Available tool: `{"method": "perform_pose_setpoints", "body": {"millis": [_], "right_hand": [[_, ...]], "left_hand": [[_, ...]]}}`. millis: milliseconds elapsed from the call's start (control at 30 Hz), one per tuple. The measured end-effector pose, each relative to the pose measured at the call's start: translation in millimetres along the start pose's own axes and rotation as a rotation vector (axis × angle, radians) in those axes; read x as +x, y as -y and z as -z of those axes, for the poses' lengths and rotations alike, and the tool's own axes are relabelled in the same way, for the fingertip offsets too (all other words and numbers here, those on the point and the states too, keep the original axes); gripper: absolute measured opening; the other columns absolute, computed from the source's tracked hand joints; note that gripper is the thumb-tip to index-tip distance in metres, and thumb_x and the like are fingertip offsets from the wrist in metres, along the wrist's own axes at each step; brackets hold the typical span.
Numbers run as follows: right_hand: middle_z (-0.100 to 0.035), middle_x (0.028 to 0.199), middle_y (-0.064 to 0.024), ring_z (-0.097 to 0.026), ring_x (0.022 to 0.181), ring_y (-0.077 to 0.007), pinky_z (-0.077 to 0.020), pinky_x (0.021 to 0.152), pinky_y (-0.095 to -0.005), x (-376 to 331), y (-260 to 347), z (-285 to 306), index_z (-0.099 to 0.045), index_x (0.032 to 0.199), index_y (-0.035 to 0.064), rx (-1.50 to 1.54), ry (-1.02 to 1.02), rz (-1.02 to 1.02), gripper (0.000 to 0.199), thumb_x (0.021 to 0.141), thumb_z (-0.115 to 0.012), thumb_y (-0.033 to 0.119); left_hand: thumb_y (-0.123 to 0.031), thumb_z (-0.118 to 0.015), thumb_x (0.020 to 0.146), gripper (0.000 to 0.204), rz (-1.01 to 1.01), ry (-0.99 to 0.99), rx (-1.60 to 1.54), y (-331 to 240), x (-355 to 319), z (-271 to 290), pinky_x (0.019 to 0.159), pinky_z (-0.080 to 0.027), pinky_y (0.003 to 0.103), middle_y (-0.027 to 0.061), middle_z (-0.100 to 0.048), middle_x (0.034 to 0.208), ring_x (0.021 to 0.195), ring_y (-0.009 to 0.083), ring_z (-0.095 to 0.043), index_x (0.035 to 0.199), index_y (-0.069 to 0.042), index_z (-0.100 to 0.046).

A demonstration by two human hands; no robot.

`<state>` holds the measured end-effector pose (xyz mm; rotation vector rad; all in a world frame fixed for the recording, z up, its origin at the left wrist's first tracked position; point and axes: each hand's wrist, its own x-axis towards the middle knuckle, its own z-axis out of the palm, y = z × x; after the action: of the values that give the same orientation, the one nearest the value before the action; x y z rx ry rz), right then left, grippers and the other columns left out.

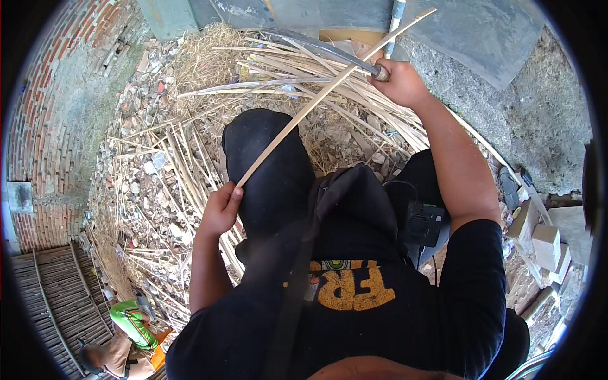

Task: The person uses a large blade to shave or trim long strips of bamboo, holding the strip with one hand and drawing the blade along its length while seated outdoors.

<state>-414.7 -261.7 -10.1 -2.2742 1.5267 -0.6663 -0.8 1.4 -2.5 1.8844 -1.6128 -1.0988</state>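
My left hand is closed around the near end of a long, thin bamboo strip, above my left knee. From there the strip slants up and to the right, past my right hand. My right hand grips the wooden handle of a machete, whose long, slightly curved dark blade points left. Strip and blade cross just left of the handle; whether they touch there I cannot tell. Beyond my knees lies a pile of split bamboo strips.
Rubble and bamboo shavings cover the ground to the left. A brick wall rises at far left, a concrete wall at right. Another person is at the lower left. Pale blocks stand at right, near a sandal.
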Motion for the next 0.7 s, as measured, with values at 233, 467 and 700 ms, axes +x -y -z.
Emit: {"method": "perform_pose_setpoints", "body": {"millis": [233, 467, 700], "right_hand": [[-0.068, 0.074, -0.0161, -0.067, 0.069, -0.0331, -0.0534, 0.069, -0.0422, 0, 7, 4, -0.071, 0.105, 0.0076, 0.003, 0.017, -0.034, 0.034, 0.085, -0.076, 0.034], [-0.068, 0.075, -0.0165, -0.067, 0.069, -0.0331, -0.0530, 0.069, -0.0422, 0, 3, 2, -0.070, 0.097, 0.0060, 0.033, 0.006, -0.015, 0.030, 0.085, -0.076, 0.032], [-0.066, 0.071, -0.0161, -0.066, 0.067, -0.0330, -0.0517, 0.066, -0.0425, -2, 14, 9, -0.070, 0.097, 0.0070, 0.031, 0.047, 0.029, 0.026, 0.085, -0.077, 0.029]], "left_hand": [[-0.038, -0.051, 0.105, 0.046, -0.160, -0.087, 0.068, 12, 3, -3, 0.050, -0.037, 0.031, 0.0019, -0.044, 0.060, 0.058, 0.0094, -0.041, 0.076, -0.003, -0.048], [-0.038, -0.052, 0.105, 0.046, -0.104, -0.068, 0.040, 12, 4, -4, 0.053, -0.037, 0.032, 0.0032, -0.044, 0.060, 0.059, 0.0110, -0.041, 0.075, -0.003, -0.047], [-0.036, -0.053, 0.105, 0.041, -0.137, -0.092, 0.088, 6, -5, 1, 0.052, -0.037, 0.032, 0.0035, -0.047, 0.059, 0.058, 0.0115, -0.044, 0.082, -0.003, -0.052]]}}
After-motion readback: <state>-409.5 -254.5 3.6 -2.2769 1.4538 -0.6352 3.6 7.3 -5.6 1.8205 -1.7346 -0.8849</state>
